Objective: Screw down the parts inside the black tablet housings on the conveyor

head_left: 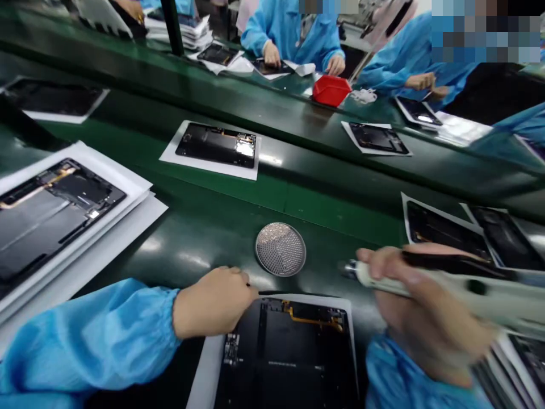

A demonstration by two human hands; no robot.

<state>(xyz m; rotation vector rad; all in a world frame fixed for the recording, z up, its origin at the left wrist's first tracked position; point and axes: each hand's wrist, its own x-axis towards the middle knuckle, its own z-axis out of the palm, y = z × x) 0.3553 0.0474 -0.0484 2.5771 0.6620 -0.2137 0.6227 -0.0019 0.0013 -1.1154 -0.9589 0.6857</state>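
In front of me an opened black tablet (pixel 289 352) lies on white paper, with orange flex cable along its upper part. My left hand (pixel 215 301) is closed at the tablet's upper left corner; what its fingers pinch, if anything, is hidden. To the right of the tablet, my right hand (pixel 421 307) is wrapped round a white electric screwdriver (pixel 460 292), whose metal tip end points left and is raised off the tablet. A round dish (pixel 280 249) with a dimpled metallic surface rests just beyond the tablet.
Stacked papers with another opened tablet (pixel 55 210) stand at left. More tablets on paper lie along the green conveyor (pixel 285 196) and at right. Across the line, people in blue sleeves work near a red bin (pixel 331 91).
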